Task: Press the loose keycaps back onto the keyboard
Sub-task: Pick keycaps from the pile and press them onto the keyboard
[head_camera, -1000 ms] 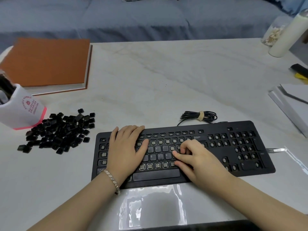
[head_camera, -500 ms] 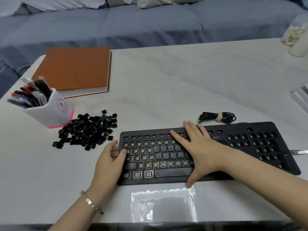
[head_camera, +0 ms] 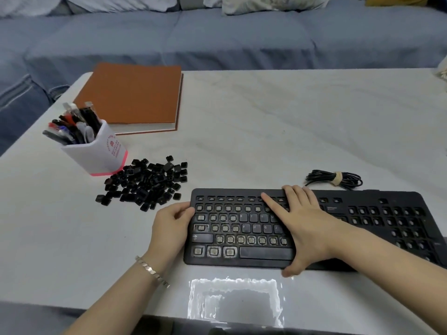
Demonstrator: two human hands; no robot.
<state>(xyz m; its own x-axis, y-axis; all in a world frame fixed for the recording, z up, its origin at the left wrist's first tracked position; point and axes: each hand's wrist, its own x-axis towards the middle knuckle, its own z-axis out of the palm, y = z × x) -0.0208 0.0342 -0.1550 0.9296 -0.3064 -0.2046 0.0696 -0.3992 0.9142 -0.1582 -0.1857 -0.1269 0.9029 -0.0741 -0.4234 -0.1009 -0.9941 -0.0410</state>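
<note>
Barely begun: the keyboard (head_camera: 387, 213) carries few caps, and most sockets are bare. The loose keycaps (head_camera: 147, 182) lie piled at its ten o'clock on the bench (head_camera: 266, 129). The left hand (head_camera: 171, 226) grips the keyboard's edge; the right hand (head_camera: 304, 226) lies flat across it, fingers straight.

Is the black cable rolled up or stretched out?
Rolled up. The cable lies in a coiled bundle behind the keyboard, with a tan tie around its middle.

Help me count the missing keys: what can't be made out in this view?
Head view only:
- Middle keys of the keyboard: covered by the right hand.
- Its near right corner: cut off by the frame edge and hidden under the forearm.
- Legends on the loose keycaps: too small and blurred.
</note>
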